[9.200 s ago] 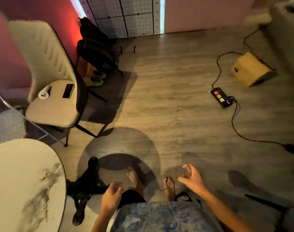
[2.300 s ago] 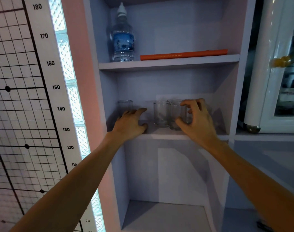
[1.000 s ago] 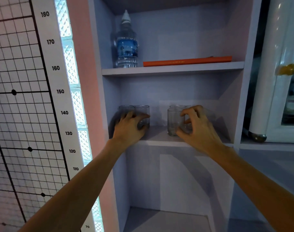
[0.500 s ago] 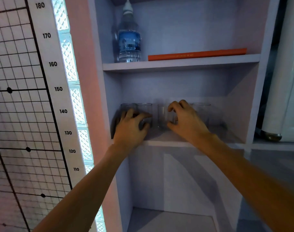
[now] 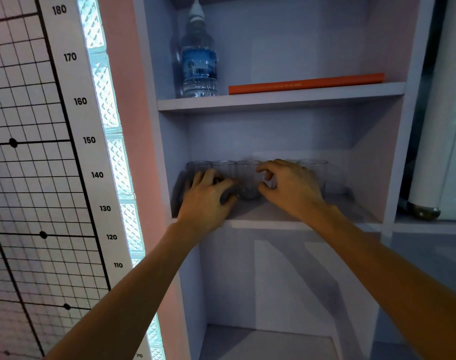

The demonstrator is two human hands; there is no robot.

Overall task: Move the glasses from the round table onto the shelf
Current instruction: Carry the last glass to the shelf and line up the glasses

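While both forearms reach up from the lower edge of the frame, the left hand (image 5: 208, 201) lies at centre left with its fingers curled round the second glass from the left (image 5: 223, 169), apparently gripping it. The right hand (image 5: 289, 188), at centre, is loosely cupped, thumb and forefinger a narrow gap apart beside the third glass (image 5: 248, 178); whether they touch it I cannot tell. Past the hands, the glasses stand upright in a row along the middle shelf (image 5: 263, 224), the first glass (image 5: 198, 166) at the left wall and another glass (image 5: 314, 165) further right, partly hidden. Clear, thin and rigid, they are probably light, slick and easily chipped against each other, so each is best held round the lower wall. On the board above, in the upper centre, stand a water bottle (image 5: 199, 61) and an orange bar (image 5: 306, 83).
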